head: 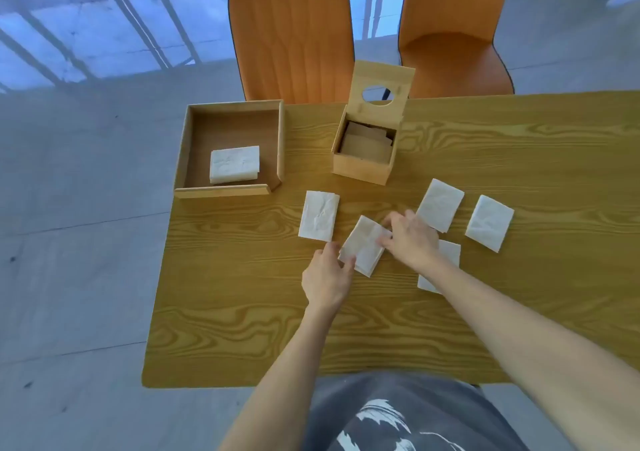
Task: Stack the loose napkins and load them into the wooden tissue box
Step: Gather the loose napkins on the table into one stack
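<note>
Both forearms reach forward over the bench (242, 329). The left hand (325, 279) pinches the near corner of a small napkin stack (363, 244); the right hand (410, 239), fingers curled, grips its far edge. The open wooden tissue box (363, 157) stands beyond, well apart from the hands.
</note>
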A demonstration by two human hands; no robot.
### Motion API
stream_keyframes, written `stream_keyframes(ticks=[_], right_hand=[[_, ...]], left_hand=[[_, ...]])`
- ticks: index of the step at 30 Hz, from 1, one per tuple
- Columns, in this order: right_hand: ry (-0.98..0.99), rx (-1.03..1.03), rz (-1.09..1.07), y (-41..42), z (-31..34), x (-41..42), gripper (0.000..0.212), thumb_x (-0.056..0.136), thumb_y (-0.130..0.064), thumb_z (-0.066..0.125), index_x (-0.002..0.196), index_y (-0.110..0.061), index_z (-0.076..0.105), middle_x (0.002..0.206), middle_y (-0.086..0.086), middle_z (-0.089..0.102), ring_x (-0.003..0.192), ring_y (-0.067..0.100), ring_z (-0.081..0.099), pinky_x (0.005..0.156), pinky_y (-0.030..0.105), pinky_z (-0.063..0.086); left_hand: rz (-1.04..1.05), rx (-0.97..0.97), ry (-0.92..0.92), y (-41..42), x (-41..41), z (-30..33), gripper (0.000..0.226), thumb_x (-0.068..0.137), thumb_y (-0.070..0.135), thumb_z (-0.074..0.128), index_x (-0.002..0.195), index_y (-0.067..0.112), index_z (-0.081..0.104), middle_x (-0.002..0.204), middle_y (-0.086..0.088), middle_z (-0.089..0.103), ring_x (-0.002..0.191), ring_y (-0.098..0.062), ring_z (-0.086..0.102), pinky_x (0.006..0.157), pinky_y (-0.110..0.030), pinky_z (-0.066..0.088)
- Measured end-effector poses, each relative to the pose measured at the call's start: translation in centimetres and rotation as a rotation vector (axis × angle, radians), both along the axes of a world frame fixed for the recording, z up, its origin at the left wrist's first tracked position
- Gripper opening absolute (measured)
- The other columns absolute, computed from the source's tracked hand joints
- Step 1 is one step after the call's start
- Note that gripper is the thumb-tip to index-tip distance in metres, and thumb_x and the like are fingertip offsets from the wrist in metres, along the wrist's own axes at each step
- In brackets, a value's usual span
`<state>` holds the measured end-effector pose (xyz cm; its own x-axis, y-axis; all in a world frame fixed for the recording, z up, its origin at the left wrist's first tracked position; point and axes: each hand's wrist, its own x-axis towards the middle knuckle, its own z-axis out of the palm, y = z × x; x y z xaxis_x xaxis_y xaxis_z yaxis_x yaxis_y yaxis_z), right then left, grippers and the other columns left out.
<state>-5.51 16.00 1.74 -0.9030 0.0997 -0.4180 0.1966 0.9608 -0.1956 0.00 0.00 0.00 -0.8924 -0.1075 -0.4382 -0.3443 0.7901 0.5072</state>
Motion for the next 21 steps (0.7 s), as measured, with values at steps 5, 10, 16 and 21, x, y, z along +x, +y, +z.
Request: stream_keyframes(ticks=[5, 10, 16, 21], right_hand=[[-0.009, -0.009, -0.030, 0.0, -0.2, -0.1, 0.036, 0.087, -0.039, 0.066, 0.118, -0.021, 0.062, 0.118, 0.008, 0.054, 0.108, 0.027, 0.057, 0.075, 0.036, 0.046], [-0.022, -0.106, -0.031, 0.1, -0.3, -0.3, 0.025, 0.083, -0.030, 0.071, 0.104, -0.022, 0.062, 0.107, 0.003, 0.062, 0.101, 0.024, 0.061, 0.070, 0.032, 0.045], [-0.140, -0.428, -0.034, 0.4, -0.7, -0.8, 0.036, 0.083, -0.024, 0.073, 0.117, -0.021, 0.065, 0.104, -0.003, 0.066, 0.094, 0.018, 0.063, 0.085, 0.040, 0.054], [-0.330, -0.802, -0.123, 0.1, 0.5, -1.5, 0.018, 0.091, -0.024, 0.069, 0.102, -0.010, 0.070, 0.101, 0.010, 0.073, 0.096, 0.021, 0.070, 0.081, 0.038, 0.060]], left_hand=[[0.001, -0.031, 0.012, 0.6, 0.3, -0.4, 0.043, 0.093, 0.048, 0.054, 0.128, 0.023, 0.053, 0.107, -0.001, 0.067, 0.100, -0.022, 0.065, 0.084, -0.041, 0.051], [0.040, -0.018, 0.030, 0.9, 0.8, -0.7, 0.033, 0.092, 0.041, 0.060, 0.120, 0.022, 0.057, 0.110, -0.002, 0.062, 0.101, -0.023, 0.063, 0.086, -0.040, 0.050], [0.099, 0.056, 0.051, 0.6, 0.9, -0.9, 0.043, 0.090, 0.041, 0.061, 0.128, 0.023, 0.053, 0.105, 0.002, 0.067, 0.101, -0.020, 0.064, 0.087, -0.042, 0.050], [0.110, 0.187, -0.006, -0.9, 0.0, -1.0, 0.035, 0.091, 0.047, 0.059, 0.114, 0.021, 0.066, 0.098, -0.001, 0.066, 0.087, -0.011, 0.055, 0.069, -0.030, 0.041]])
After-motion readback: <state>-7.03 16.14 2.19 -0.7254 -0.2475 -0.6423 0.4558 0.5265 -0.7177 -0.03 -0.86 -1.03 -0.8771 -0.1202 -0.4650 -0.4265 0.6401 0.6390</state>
